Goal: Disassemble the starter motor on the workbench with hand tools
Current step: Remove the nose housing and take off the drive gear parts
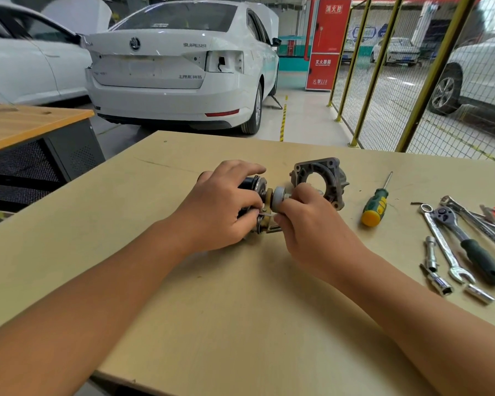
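Gripping from the 9 o'clock side, the left hand [222, 204] wraps its fingers over the black cylindrical metal body of the starter motor [247, 185], which lies on its side near the middle of the pale tan wooden workbench [183, 281]. Just to the 3 o'clock of that hand, the brass-coloured inner parts and a grey metal disc on the shaft [277, 198] stand exposed. The right hand [312, 221] meets them from the 3 o'clock side, its fingertips curled and pinching something small at the disc and shaft; what exactly it pinches is hidden by the fingers.

At 1 o'clock from the hands, the grey cast-aluminium nose housing with a round opening [319, 180] stands apart from the motor, so by my reading the front end is already off and the drive parts on the shaft are the step in hand. The motor body, its rear end and the internals look not yet separated.

Further toward 3 o'clock lie a screwdriver with a green and yellow handle [375, 205], then a chrome combination spanner [443, 244], a ratchet wrench with a dark grip [469, 244], and chrome sockets [479, 293] at 4 o'clock. No tool is in either hand.
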